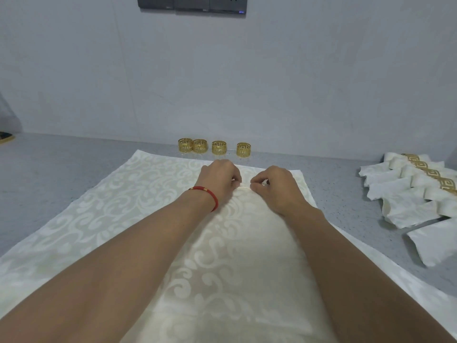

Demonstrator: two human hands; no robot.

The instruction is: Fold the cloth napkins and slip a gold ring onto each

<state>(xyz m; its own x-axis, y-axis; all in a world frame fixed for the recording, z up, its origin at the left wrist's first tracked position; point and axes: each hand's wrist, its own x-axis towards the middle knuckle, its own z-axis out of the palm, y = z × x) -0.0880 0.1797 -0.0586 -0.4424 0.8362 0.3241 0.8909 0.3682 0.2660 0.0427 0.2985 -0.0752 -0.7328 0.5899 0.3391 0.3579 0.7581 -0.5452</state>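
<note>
The cream napkin (138,209) lies spread on the worktop (49,164); your left hand (218,180) and right hand (274,188) pinch its fold. Four gold rings (214,146) stand at 12 o'clock, ringed napkins (415,189) at 3 o'clock.

No legible txt, labels, brands or nos. to be made out anywhere. Small markings are seen on the dark wall sockets (192,3) at top, but too blurred & tiny to be read.

Red cord bracelet (207,195) (gold beads)
</note>
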